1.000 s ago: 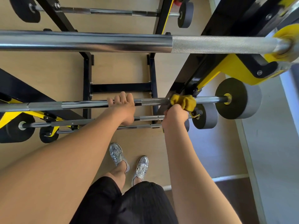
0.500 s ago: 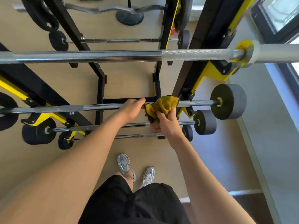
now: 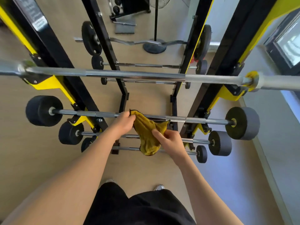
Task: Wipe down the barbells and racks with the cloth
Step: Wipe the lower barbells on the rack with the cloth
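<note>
A yellow cloth hangs loose between my two hands, in front of a fixed-weight barbell resting on the black and yellow rack. My left hand pinches the cloth's upper corner at the bar. My right hand grips its right side lower down. A long chrome barbell lies across the rack's upper hooks, above my hands. Two smaller barbells sit on lower pegs beneath the cloth.
More barbells and a curl bar hang on the rack's far side. Black uprights stand left and right of my hands. A wall with a window runs along the right. Wood floor lies below.
My left hand let go of the barbell and took the cloth's corner. The cloth came off the bar and spread out between both hands. The view tilted up.
</note>
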Action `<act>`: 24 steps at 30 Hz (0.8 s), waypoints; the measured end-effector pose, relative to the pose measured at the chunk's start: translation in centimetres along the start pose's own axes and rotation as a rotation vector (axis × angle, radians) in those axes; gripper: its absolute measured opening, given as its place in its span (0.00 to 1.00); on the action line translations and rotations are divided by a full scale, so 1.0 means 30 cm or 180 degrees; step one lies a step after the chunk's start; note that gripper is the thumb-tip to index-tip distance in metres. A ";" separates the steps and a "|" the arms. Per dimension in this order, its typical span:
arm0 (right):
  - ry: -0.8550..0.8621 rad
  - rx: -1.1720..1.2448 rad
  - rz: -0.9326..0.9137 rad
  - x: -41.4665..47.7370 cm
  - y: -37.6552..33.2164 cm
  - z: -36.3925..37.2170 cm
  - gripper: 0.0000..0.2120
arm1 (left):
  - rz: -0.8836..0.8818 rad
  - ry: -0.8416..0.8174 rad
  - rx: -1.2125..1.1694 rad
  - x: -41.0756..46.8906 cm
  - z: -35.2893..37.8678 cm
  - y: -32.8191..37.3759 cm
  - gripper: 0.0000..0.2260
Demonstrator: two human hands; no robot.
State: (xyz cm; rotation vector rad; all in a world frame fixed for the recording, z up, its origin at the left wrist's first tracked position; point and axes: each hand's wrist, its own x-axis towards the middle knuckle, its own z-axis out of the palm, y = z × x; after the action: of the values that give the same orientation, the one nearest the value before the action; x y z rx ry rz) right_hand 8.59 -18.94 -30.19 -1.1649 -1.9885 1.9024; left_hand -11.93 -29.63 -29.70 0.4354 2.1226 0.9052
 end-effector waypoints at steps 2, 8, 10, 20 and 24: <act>-0.0044 -0.0100 -0.0312 0.007 -0.027 0.074 0.12 | 0.0000 0.0162 0.0027 -0.021 -0.067 -0.015 0.16; 0.0113 0.0049 -0.0673 0.078 -0.134 0.343 0.07 | 0.0000 0.0597 0.0206 -0.008 -0.320 -0.157 0.15; 0.0131 0.0105 -0.0682 0.106 -0.171 0.464 0.11 | -0.0129 0.0514 0.0199 0.002 -0.425 -0.215 0.18; 0.0300 -0.0068 -0.0293 0.262 -0.255 1.098 0.20 | -0.0155 0.0129 0.0216 0.098 -0.950 -0.490 0.04; 0.0305 -0.0948 -0.0518 0.332 -0.297 1.211 0.19 | 0.0449 0.0641 0.0515 0.169 -1.038 -0.569 0.13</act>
State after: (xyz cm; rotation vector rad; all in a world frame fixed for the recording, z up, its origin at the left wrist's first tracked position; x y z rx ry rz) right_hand -23.59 -40.30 -32.68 -1.0947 -2.2900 1.4828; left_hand -39.21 -52.89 -30.76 0.6050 2.3843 0.8906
